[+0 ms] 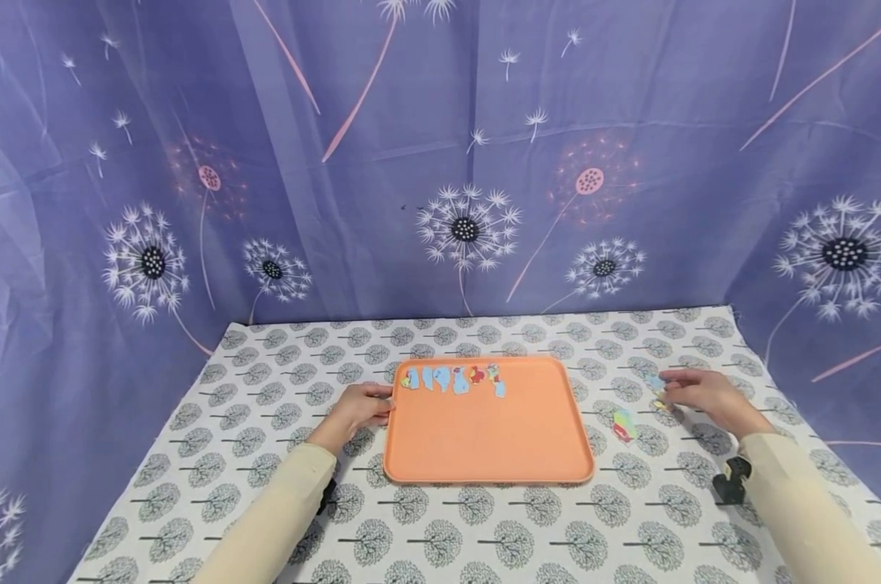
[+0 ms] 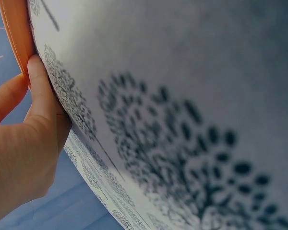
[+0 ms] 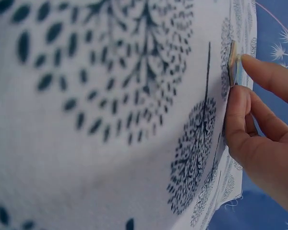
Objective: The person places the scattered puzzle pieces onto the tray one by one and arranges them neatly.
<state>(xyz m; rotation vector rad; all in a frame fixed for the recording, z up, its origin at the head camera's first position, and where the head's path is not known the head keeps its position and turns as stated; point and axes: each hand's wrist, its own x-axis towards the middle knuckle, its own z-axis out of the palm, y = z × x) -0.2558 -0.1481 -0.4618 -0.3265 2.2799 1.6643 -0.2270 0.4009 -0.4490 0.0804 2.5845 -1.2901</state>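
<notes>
An orange tray (image 1: 487, 438) lies on the patterned cloth, with a row of several small, flat puzzle pieces (image 1: 442, 378) along its far edge, mostly light blue, some red. At the tray's left side my left hand (image 1: 360, 407) grips the rim (image 2: 18, 38) between thumb and fingers. Off to the right, my right hand (image 1: 703, 395) is low over the cloth, with a light-blue and yellow puzzle piece (image 1: 655, 381) at its fingertips. In the right wrist view, thumb and forefinger pinch the edges of a thin puzzle piece (image 3: 233, 62). Part of it is hidden by the fingers.
Another puzzle piece (image 1: 623, 425), green, yellow and red, lies on the cloth between the tray and my right hand. The tree-print cloth (image 1: 440, 535) covers the table. A purple dandelion-print curtain (image 1: 382, 203) hangs behind and at both sides.
</notes>
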